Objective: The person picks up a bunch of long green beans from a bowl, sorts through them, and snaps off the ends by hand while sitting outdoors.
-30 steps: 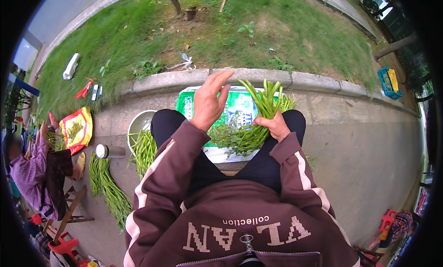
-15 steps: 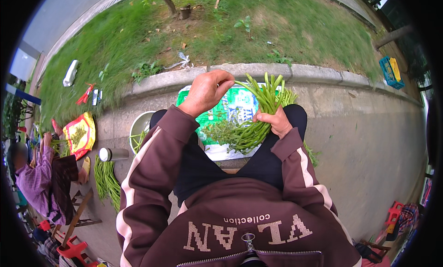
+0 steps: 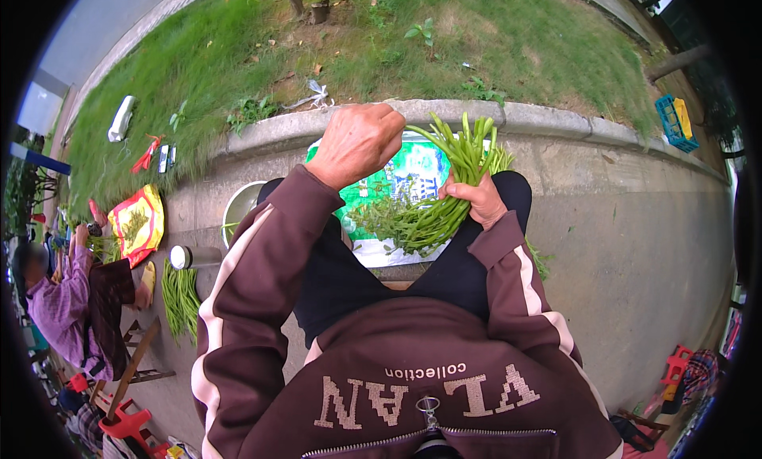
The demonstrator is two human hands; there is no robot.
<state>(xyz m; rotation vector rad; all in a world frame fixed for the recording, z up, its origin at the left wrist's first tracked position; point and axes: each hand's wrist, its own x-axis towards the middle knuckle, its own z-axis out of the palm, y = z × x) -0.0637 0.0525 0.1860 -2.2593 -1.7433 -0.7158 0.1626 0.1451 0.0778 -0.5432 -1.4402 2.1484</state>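
My right hand grips a bunch of long green vegetable stems that fans upward over my knees. My left hand is raised above the left knee with its fingers curled closed; it seems to pinch the end of one green stem beside the bunch, but I cannot tell for certain. Under the bunch lies a green and white plastic sheet on the pavement, with leafy trimmings on it. Both arms wear dark red sleeves with white stripes.
A metal bowl with greens sits by my left knee. Green beans and a bottle lie on the ground at left. Another person in purple sits far left. A stone curb and grass lie ahead; a blue crate stands far right.
My left hand went from open and spread above the sheet to a closed fist next to the bunch. The right hand kept holding the stems.
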